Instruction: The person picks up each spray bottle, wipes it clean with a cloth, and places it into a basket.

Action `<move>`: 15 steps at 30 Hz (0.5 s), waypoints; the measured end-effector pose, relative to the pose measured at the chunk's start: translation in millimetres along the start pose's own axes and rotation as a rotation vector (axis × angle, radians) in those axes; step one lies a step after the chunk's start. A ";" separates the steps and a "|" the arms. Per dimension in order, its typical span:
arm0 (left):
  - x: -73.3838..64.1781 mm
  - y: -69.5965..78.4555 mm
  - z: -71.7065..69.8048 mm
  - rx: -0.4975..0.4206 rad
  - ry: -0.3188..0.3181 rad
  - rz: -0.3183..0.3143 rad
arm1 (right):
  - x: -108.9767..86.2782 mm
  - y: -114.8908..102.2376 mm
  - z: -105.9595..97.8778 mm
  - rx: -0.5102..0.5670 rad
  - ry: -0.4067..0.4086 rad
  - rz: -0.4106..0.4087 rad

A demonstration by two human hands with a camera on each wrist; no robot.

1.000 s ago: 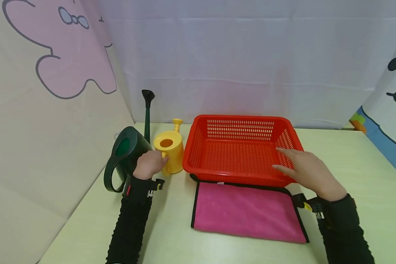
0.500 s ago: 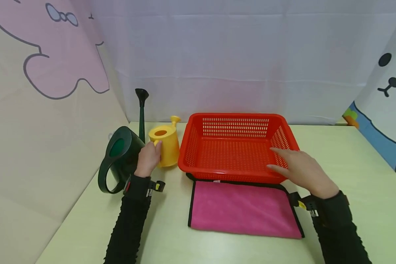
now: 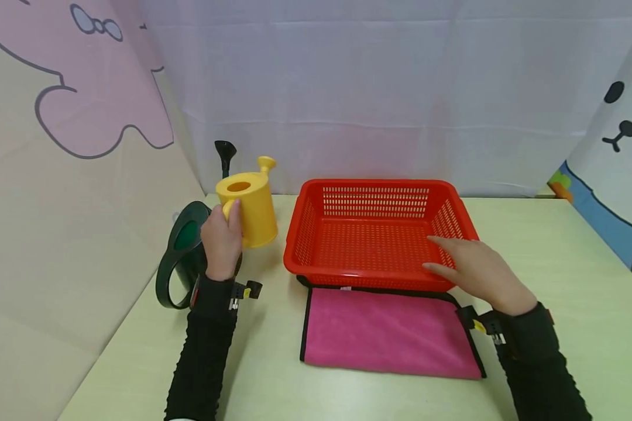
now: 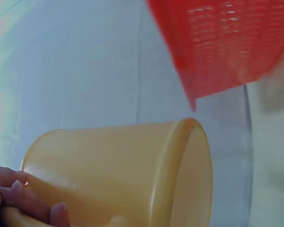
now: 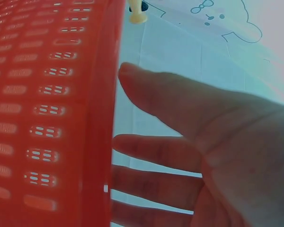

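My left hand [image 3: 222, 242] grips the handle of a small yellow watering can [image 3: 254, 213] and holds it raised over the table, its spout pointing up and away. In the left wrist view the fingers curl through the handle at the side of the can's body [image 4: 104, 165]. Behind the left hand stands a dark green watering can [image 3: 186, 254], partly hidden by the hand and the yellow can. My right hand [image 3: 481, 272] is at the right side of a red plastic basket [image 3: 371, 279], fingers straight and spread; in the right wrist view the fingertips lie right at the basket's rim [image 5: 102, 123].
A pink cloth [image 3: 390, 333] with black edging lies folded in front of the basket, on the pale table [image 3: 274, 386]. A white curtain [image 3: 347, 88] hangs behind the table, with printed cartoon figures at the left and right.
My left hand has lifted the yellow watering can off the table and moved it up and to the left, in front of the green can's spout. The right hand stays by the basket.
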State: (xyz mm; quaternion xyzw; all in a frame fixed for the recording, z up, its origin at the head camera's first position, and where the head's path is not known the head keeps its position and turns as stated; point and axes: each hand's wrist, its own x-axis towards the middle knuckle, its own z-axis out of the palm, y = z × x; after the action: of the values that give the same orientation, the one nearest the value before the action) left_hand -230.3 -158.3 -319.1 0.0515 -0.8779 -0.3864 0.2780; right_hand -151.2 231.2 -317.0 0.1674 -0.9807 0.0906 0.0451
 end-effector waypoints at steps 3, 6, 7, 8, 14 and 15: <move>1.8 12.1 -7.5 -0.103 0.085 0.021 | -0.1 -0.3 0.7 0.006 0.000 -0.005; 1.5 22.2 -12.4 -0.330 0.043 -0.005 | -0.3 -0.6 1.5 0.005 0.001 -0.005; 0.8 25.5 -13.4 -0.445 0.006 -0.028 | -0.4 -0.5 1.7 0.005 0.000 -0.005; -0.2 29.1 -13.9 -0.561 -0.035 -0.063 | -0.3 -0.3 1.9 0.002 -0.001 -0.004; -7.2 46.0 -4.0 -1.041 -0.244 -0.177 | 1.5 0.3 2.2 0.005 -0.006 -0.016; -8.4 48.2 -1.1 -1.064 -0.270 -0.171 | 1.9 0.3 2.4 0.008 -0.006 -0.021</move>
State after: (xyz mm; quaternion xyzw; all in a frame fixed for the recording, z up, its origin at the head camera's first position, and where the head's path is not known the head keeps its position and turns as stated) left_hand -216.7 -122.8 -288.2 -0.0748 -0.5823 -0.8009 0.1182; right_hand -153.2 230.4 -319.2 0.1782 -0.9786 0.0934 0.0427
